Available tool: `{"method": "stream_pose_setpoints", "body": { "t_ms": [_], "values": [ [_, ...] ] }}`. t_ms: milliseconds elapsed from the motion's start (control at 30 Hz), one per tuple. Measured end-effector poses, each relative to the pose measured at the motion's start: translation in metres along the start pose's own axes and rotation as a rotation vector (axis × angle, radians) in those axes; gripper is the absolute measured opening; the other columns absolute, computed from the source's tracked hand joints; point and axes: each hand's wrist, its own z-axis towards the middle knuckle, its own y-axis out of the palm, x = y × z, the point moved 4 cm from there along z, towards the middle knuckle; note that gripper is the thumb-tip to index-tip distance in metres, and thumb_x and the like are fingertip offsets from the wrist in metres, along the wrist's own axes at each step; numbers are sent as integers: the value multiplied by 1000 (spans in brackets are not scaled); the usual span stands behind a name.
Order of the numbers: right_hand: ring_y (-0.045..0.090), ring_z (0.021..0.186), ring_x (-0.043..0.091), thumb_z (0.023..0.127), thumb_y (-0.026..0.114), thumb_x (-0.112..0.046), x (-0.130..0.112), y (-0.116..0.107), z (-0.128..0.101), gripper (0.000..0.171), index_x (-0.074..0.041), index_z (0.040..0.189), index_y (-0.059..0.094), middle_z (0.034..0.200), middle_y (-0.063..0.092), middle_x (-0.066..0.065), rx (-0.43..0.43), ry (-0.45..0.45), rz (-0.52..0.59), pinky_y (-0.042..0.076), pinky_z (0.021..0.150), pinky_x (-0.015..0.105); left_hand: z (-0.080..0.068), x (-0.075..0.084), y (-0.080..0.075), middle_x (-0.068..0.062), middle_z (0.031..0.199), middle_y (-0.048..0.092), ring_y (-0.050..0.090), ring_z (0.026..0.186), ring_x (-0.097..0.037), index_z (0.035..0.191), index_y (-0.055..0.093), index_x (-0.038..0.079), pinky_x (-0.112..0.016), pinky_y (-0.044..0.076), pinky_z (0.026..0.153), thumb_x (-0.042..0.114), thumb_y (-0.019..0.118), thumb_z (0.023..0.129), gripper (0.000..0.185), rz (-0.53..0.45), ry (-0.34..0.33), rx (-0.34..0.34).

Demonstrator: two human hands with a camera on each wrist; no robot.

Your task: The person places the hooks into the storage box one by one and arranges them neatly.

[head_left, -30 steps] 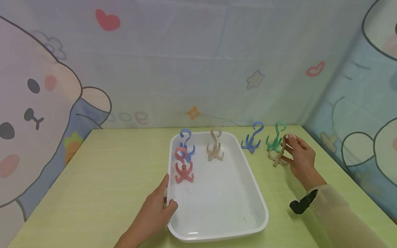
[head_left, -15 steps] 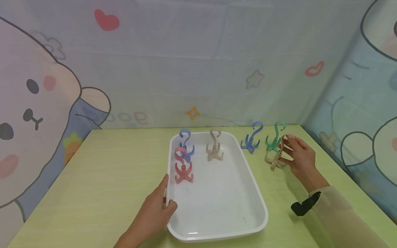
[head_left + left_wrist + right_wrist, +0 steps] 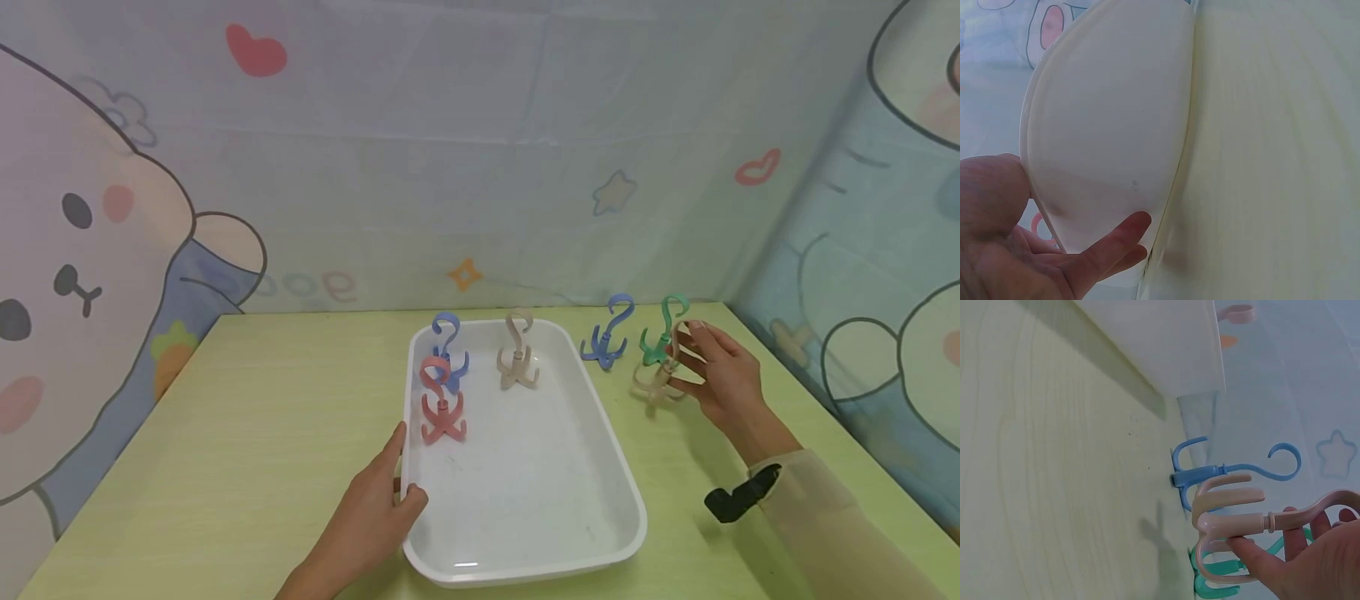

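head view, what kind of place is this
Probably a staged tabletop recording booth rather than a lived-in room: a pale green wooden table is enclosed by cartoon bunny curtains, with only a white plastic tray and coloured plastic multi-prong hooks laid out.

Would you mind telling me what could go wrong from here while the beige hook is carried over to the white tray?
1. The right hand only pinches the beige hook at its stem, so it might swing or slip.
2. The green hook and blue hook stand close beside it; its prongs could knock them over.
3. The white tray already holds a pink hook, another blue one and another beige one; a careless drop could topple them, though the left hand steadies the rim.
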Motion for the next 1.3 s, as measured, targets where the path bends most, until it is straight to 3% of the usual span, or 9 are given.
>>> {"method": "stream_pose_setpoints", "body": {
  "t_ms": [433,1300],
  "values": [
    [78,98,15,100,71,-31,-8,16,-7,20,-23,117,76,105,78,-4,-73,-33,-45,65,75,40,0,0,0,-20,165,42,73,117,-35,168,23,2,-38,64,85,9,57,93,83,27,5,8],
    [77,100,14,98,73,-33,-16,29,-15,27,-21,122,74,109,78,-6,-118,-24,-94,65,79,39,1,0,0,-19,163,46,73,118,-35,168,23,2,-37,64,85,9,58,92,84,13,-1,9]
  ]
}}
